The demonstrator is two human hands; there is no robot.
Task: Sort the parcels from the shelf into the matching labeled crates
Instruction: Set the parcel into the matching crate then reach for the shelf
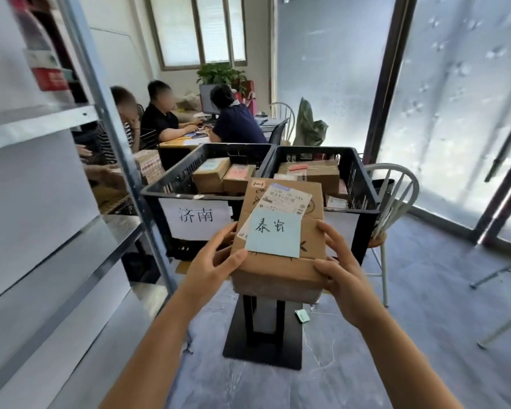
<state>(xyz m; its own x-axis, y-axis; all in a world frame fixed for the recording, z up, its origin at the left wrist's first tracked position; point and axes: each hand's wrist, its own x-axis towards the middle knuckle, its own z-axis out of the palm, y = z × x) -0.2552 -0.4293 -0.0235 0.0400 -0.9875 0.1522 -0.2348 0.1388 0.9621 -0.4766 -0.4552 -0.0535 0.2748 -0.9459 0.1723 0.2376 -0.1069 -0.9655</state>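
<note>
Left hand (216, 261) and right hand (341, 267) are gripping the parcel (278, 270) by its 9 and 3 o'clock edges, thumbs on top, holding it mid-frame in front of both crates. Its blue note (273, 233) is reading 泰安, while the left crate (160, 191) at 10 o'clock is showing a sign (196, 215) reading 济南. That's no match, so it is probably going level into the right crate (363, 184) at 1 o'clock, whose writing is hidden.

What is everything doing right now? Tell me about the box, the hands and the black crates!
parcel: held up in front of the crates
blue note: flat on the parcel, writing facing up
left hand: grips the parcel's left side
right hand: grips the parcel's right side
left crate: open top, boxes inside, white label on its front
right crate: open top, boxes inside too, front partly hidden by the parcel
</note>
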